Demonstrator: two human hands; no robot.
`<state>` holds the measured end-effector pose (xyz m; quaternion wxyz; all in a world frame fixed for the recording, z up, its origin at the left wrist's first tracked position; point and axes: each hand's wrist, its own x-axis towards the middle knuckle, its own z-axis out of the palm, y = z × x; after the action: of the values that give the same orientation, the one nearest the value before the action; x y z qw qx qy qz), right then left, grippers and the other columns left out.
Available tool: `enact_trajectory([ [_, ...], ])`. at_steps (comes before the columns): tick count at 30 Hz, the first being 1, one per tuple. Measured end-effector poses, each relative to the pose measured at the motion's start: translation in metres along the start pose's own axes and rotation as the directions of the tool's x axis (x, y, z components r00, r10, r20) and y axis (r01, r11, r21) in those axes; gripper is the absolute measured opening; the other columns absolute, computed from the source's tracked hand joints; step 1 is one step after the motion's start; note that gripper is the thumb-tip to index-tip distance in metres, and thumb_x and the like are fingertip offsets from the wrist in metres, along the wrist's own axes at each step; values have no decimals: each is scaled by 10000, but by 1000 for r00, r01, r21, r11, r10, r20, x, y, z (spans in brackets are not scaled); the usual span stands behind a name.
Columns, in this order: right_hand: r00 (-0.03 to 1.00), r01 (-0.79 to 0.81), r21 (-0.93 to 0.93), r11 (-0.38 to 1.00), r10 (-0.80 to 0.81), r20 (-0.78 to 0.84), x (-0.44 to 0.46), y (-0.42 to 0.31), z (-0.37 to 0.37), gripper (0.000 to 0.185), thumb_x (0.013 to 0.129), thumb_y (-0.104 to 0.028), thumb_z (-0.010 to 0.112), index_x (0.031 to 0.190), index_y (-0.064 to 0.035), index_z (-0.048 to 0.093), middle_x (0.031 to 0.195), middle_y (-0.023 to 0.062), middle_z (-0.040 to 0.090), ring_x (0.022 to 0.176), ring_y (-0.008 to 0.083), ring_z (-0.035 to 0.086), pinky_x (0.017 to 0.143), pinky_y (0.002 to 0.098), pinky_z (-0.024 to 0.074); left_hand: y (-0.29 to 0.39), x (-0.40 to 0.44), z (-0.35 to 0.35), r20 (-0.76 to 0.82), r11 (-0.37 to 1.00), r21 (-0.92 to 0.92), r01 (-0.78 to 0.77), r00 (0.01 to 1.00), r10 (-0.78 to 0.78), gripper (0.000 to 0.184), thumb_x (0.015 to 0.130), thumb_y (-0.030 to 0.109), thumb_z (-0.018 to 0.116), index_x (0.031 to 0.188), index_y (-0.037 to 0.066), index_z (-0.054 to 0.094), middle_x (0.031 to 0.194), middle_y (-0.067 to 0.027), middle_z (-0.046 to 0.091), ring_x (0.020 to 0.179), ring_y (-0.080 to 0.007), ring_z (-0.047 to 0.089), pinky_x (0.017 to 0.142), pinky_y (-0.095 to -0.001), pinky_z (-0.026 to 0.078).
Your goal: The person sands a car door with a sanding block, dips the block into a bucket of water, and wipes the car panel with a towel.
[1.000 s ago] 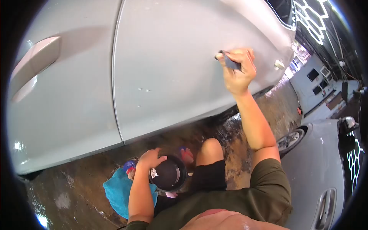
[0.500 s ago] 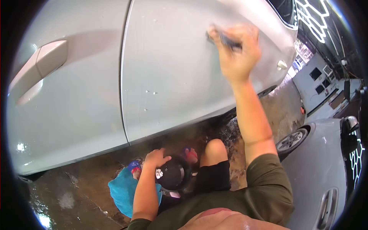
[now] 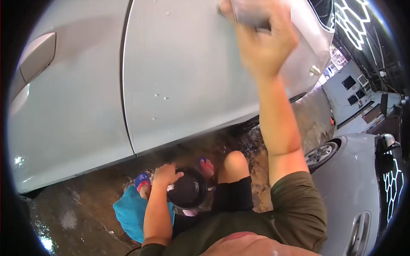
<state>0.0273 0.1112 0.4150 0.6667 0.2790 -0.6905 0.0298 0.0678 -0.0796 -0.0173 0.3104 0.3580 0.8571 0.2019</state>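
Note:
High on the silver car door [image 3: 188,72], my right hand [image 3: 267,45] is closed round a dark grey pad [image 3: 252,15]. Motion blurs both, and the pad's exact kind cannot be made out. It appears to be against the door's surface. Down by my legs, my left hand [image 3: 166,175] grips the rim of a round black bucket [image 3: 188,190], thumb over the edge. White foam [image 3: 171,187] clings beside that hand. Several small droplets [image 3: 165,98] dot the door panel.
A blue towel [image 3: 130,213] drapes over my left leg. The brown floor [image 3: 72,213] is wet around my sandalled feet. To the right stands another grey car [image 3: 354,170]. A door handle [image 3: 40,55] juts out at the upper left.
My right hand has moved up the door with the grey pad. The view has shifted slightly, while my left hand stays on the bucket rim.

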Motion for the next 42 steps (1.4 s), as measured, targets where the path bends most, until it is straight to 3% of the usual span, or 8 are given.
enact_trajectory([
  [4, 995, 91, -98, 991, -86, 57, -98, 0, -39, 200, 736, -78, 877, 814, -119, 697, 734, 20, 690, 713, 182, 610, 773, 317, 438, 0, 4, 6, -200, 982, -105, -156, 971, 133, 692, 917, 540, 679, 1408, 58, 599, 1230, -258, 707, 1195, -437, 651, 1028, -510, 519],
  [9, 996, 92, -83, 992, -91, 18, 20, -6, 10, 240, 719, -48, 897, 869, -103, 718, 764, 23, 682, 707, 194, 590, 665, 315, 461, -7, 9, 9, -62, 999, 4, -39, 997, 39, 684, 924, 561, 674, 1413, 91, 587, 1257, -231, 692, 1170, -413, 674, 982, -532, 538],
  [17, 987, 135, -79, 988, -126, 103, -88, -16, -25, 227, 738, -25, 880, 846, -95, 693, 745, 33, 687, 699, 173, 593, 781, 338, 465, -4, 12, 1, -150, 988, -114, -100, 985, 82, 724, 897, 555, 693, 1425, 71, 590, 1245, -255, 699, 1223, -419, 647, 1036, -513, 517],
  [20, 990, 137, -56, 989, -135, 28, 21, -14, 17, 248, 726, -62, 902, 859, -65, 693, 791, 53, 684, 689, 192, 593, 627, 308, 439, -17, 12, 13, -67, 999, -20, -38, 997, 37, 696, 900, 559, 698, 1414, 101, 597, 1271, -221, 696, 1186, -404, 673, 995, -529, 536],
  [27, 993, 96, -126, 987, -86, 82, -128, -29, -20, 256, 681, -72, 909, 828, -121, 705, 754, -23, 672, 722, 161, 569, 804, 313, 425, -11, 8, 9, -178, 995, -68, -69, 982, 56, 699, 898, 563, 697, 1388, 73, 606, 1272, -233, 694, 1171, -408, 679, 981, -536, 541],
  [32, 999, 44, -44, 998, -44, 12, 16, -22, 26, 165, 744, -183, 870, 770, -178, 707, 658, -45, 643, 671, 173, 595, 805, 334, 391, -15, 7, 5, -41, 999, -27, 22, 999, -23, 707, 886, 553, 704, 1382, 58, 616, 1237, -248, 707, 1161, -431, 675, 1002, -524, 533],
  [39, 979, 102, -68, 992, -89, 182, -87, -40, -12, 156, 807, -144, 867, 827, -118, 714, 767, 11, 715, 684, 161, 593, 797, 309, 429, -11, 4, 3, -186, 991, -109, -73, 981, 51, 676, 902, 543, 695, 1369, 60, 618, 1228, -247, 707, 1160, -423, 675, 988, -529, 539],
  [42, 998, 65, 4, 998, -65, -8, 2, -27, 27, 166, 751, -165, 856, 774, -134, 695, 687, 14, 660, 643, 216, 596, 754, 345, 426, -13, -3, 2, -77, 999, -49, -7, 997, 3, 669, 908, 545, 693, 1371, 69, 613, 1234, -235, 709, 1182, -410, 672, 987, -529, 541],
])
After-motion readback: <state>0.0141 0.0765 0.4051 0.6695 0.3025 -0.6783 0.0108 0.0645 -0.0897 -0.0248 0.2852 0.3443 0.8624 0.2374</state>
